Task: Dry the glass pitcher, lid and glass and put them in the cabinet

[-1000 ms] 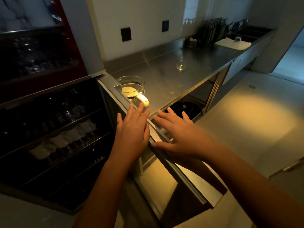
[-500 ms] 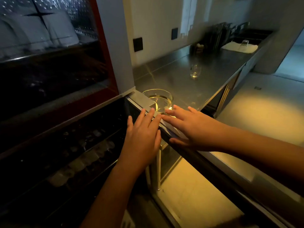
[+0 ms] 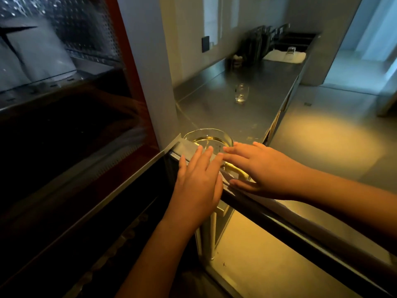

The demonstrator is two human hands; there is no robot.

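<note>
The glass pitcher (image 3: 209, 137) stands on the near left corner of the steel counter (image 3: 253, 121), right beside the grey post of the cabinet (image 3: 75, 168), and its pale curved handle (image 3: 237, 169) points toward me. Something yellowish shows inside it, but I cannot tell what it is. My left hand (image 3: 197, 183) lies flat with the fingers straight and close together. It holds nothing, and its fingertips reach the grey corner piece just in front of the pitcher's rim. My right hand (image 3: 264, 168) is also spread flat and holds nothing. Its fingers point left toward the pitcher's rim, and its thumb lies along the top rail of the door (image 3: 300, 235), a dark-edged glass panel that runs from the pitcher's corner toward the near right. The palm hovers over the handle, and I cannot tell whether it touches it. The index fingertips of my two hands are almost meeting. Farther along the counter, well apart from the pitcher, a clear glass (image 3: 241, 93) stands upright alone. At the far end, a second glass (image 3: 291, 50) sits upside down on a white cloth (image 3: 279, 57). To the left, the cabinet is dark behind a red frame, with dim shelves and blurred glassware low down. A black wall plate (image 3: 205, 44) sits on the pale wall above the counter, and warm light pools on the floor (image 3: 333, 147) to the right.
</note>
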